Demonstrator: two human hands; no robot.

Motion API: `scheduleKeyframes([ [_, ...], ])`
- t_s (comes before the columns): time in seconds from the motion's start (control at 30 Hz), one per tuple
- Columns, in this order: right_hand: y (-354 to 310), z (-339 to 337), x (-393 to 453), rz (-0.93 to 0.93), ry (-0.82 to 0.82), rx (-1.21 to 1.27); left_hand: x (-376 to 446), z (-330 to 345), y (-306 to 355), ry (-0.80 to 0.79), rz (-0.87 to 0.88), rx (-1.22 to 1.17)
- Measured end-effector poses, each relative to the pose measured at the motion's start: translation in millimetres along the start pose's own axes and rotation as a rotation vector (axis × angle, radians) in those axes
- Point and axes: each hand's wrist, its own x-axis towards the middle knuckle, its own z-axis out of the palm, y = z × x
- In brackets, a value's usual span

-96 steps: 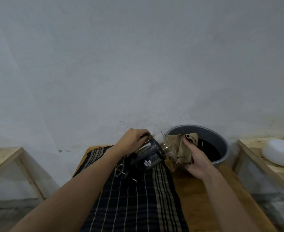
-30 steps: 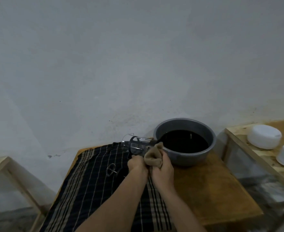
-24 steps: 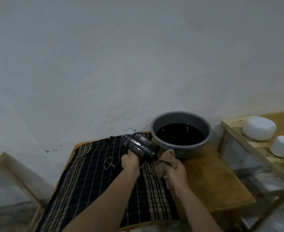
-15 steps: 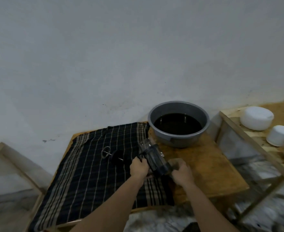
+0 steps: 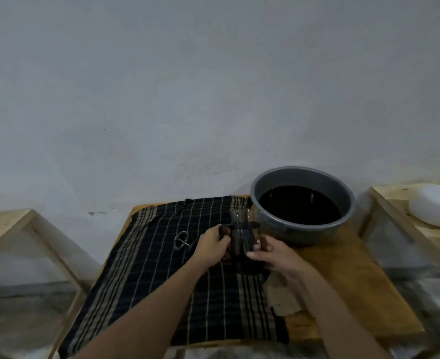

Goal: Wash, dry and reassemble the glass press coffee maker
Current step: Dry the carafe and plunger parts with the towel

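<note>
While both hands curl round the upright glass carafe — left hand, right hand — it stands on checked cloth covering wooden table; grey basin by bare grey wall.

We count two hands on one glass carafe, one plunger left of it, one striped cloth, one tan rag, one grey basin, one white bowl far right, and three wooden tables.
</note>
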Motion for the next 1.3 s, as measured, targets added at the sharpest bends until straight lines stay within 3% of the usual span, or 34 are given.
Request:
scheduleKeyframes([
  [0.1, -8.3, 9.2, 29.0, 0.008, -0.116, -0.086, 13.8, -29.2, -3.1, -0.088, -0.002, 0.167],
  [0.27, -23.7, 26.4, 81.6, -0.028, -0.103, -0.238, 57.9, -74.2, -20.0, -0.21, -0.128, 0.277],
  [0.57, -47.6, 40.2, 201.2, -0.098, 0.098, -0.479, 183.6, -97.3, -45.0, -0.119, -0.064, 0.351],
  [0.8, -55.9, 42.3, 277.1, -0.083, 0.202, -0.523, 265.9, -103.2, -56.9, -0.087, -0.029, 0.415],
  [1.3, -43.6, 45.5, 311.5, -0.002, 0.26, -0.514, 299.3, -97.5, -85.8, -0.094, -0.004, 0.335],
])
